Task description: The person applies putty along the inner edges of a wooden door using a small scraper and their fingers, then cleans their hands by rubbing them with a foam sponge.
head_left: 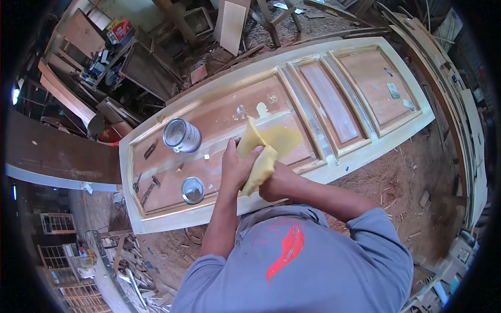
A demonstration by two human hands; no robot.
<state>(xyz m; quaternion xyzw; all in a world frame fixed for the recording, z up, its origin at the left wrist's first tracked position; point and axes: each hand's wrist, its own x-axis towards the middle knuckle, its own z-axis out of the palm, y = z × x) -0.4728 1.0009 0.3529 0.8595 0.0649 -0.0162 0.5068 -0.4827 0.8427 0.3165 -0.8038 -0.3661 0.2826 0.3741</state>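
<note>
A yellow, limp cloth or sponge sheet is bunched between my hands above the wooden door panel. My left hand is closed on its left side, thumb lying across it. On the right, my right hand is closed against the same yellow piece, with its fingers partly hidden. Beyond my hands, a wet yellowish patch and a pale filler spot mark the panel. An open metal can stands to the left of my hands, and a round metal lid lies nearer me.
A hammer, pliers and a dark flat tool lie at the door's left end. Sandpaper pieces rest at its right end. Long boards curve along the right; wood scraps litter the floor.
</note>
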